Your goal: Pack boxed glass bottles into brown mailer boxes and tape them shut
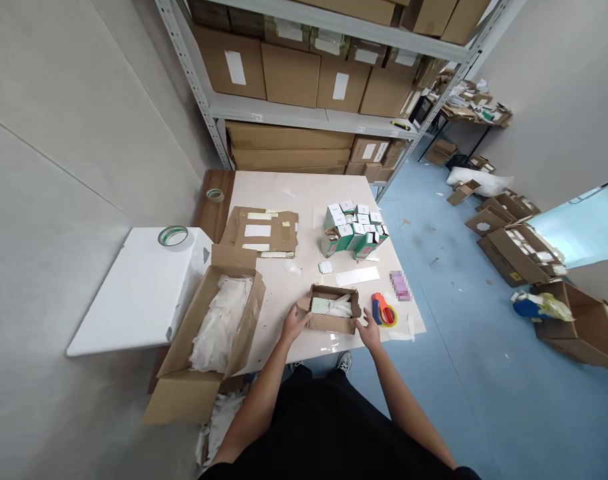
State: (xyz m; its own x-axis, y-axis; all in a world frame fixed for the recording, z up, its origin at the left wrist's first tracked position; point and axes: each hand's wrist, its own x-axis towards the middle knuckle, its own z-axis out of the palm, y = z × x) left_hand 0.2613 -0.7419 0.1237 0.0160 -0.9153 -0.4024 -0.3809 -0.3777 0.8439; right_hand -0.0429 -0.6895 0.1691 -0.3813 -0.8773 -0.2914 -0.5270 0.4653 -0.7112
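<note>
A small open cardboard box (333, 323) sits near the table's front edge, with a pale green item (320, 306) and crumpled white wrapping (340, 306) inside. My left hand (294, 325) grips its left end by the flap. On the right end, my right hand (369, 331) holds the near corner with thumb and fingers. Just right of that hand lies a red and blue tape dispenser (383, 309) with yellow tape. Beyond the box are a white strip (357, 276) and a small white card (325, 267).
Several green-and-white cartons (354, 230) stand at the back right. Flattened cardboard (267, 232) lies back left. A large open carton (254, 313) with white wrapping is at left, beside a white box (129, 287) bearing a tape roll (173, 235). Shelving (294, 115) stands behind the table.
</note>
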